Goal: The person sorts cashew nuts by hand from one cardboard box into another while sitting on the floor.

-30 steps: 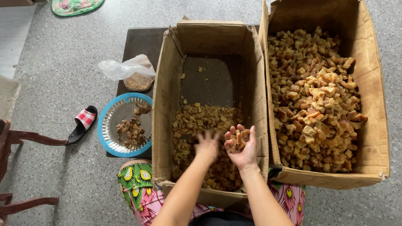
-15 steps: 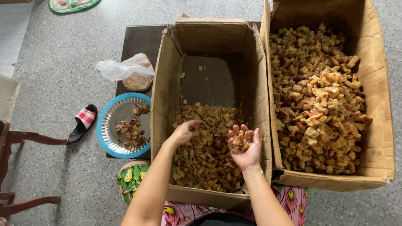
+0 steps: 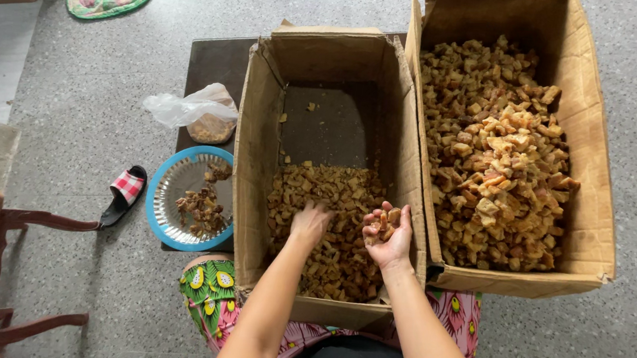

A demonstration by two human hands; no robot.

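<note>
Below, left hand (image 3: pixel 310 224) on brown chunks (image 3: pixel 339 205); right hand (image 3: pixel 385 232) cups some.

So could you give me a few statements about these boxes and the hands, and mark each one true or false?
1. The right hand is cupped, palm up, with a few brown chunks in it. True.
2. The left hand rests on the blue plate. False: it is down on the pieces inside the middle cardboard box.
3. The right-hand box is fuller than the middle one. True.
4. The blue plate is bare. False: it holds a small pile of dark scraps.
5. A clear plastic bag lies left of the middle box. True.
</note>
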